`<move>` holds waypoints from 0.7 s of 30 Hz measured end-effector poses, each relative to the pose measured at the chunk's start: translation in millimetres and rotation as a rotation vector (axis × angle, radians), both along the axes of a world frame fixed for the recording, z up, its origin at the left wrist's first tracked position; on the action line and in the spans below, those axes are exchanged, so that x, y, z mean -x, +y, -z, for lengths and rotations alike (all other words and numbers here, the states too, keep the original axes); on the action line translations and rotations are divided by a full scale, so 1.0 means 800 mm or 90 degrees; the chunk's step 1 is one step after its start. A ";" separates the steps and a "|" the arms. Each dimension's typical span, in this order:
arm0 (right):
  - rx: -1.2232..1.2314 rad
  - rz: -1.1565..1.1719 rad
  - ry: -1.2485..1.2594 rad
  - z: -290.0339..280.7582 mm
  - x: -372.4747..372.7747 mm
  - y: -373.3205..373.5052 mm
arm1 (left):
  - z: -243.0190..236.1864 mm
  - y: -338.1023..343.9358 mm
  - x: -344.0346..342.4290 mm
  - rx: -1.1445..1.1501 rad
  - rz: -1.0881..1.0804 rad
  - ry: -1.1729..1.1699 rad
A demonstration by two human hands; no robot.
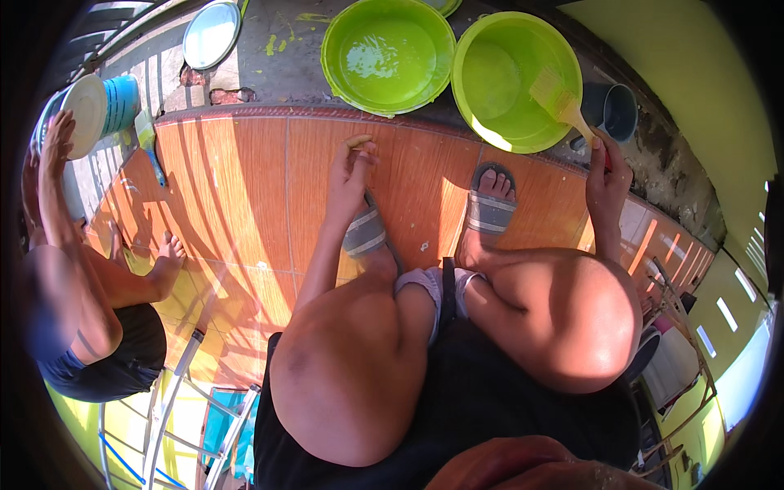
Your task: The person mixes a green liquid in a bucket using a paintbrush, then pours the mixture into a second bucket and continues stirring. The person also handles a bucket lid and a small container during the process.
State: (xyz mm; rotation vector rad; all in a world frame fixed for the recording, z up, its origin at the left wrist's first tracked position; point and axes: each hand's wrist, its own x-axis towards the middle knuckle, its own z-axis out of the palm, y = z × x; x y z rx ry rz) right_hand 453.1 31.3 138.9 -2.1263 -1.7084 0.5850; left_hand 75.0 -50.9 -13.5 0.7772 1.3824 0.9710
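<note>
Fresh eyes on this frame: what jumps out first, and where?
The lime-green left tub and right tub, side by side at the top. Next, the right hand holding a paintbrush at the right tub. Far left, a co-worker beside a blue-and-white bucket.

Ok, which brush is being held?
The brush over the rightmost green tub, gripped in the right hand; the other brush lies at left, no hand on it.

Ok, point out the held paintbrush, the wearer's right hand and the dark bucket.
Held paintbrush [577, 120]: head view, on the handle.
Right hand [608, 181]: head view, on its middle.
Dark bucket [622, 113]: head view, on the inner wall.
</note>
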 end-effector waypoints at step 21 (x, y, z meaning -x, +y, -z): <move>0.063 -0.071 0.038 -0.033 0.017 0.075 | -0.024 0.036 0.024 -0.017 -0.047 -0.039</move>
